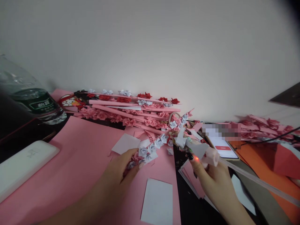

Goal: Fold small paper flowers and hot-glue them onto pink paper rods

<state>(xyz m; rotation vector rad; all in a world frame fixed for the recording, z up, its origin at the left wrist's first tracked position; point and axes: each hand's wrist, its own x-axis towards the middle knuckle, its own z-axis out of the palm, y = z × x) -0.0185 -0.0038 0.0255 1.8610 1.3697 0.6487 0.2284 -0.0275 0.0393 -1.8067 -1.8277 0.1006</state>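
My left hand (123, 168) is closed around the lower end of a stem of small folded paper flowers (150, 150), white with some pink. The stem slants up and to the right, towards the tip of what looks like a glue gun (199, 150). My right hand (213, 178) wraps round that pale tool, and a red light glows beside the thumb. A long translucent stick (260, 181) sticks out behind it to the right. White paper squares (125, 143) lie near my left hand, and a white sheet (157, 200) is in front.
Large pink paper (86, 150) covers much of the dark table. Finished flower stems (126, 109) are piled along the wall. A water bottle (35, 100) and white power bank (28, 162) stand left. On the right are a phone (222, 143), orange paper (257, 168) and paper stacks (193, 181).
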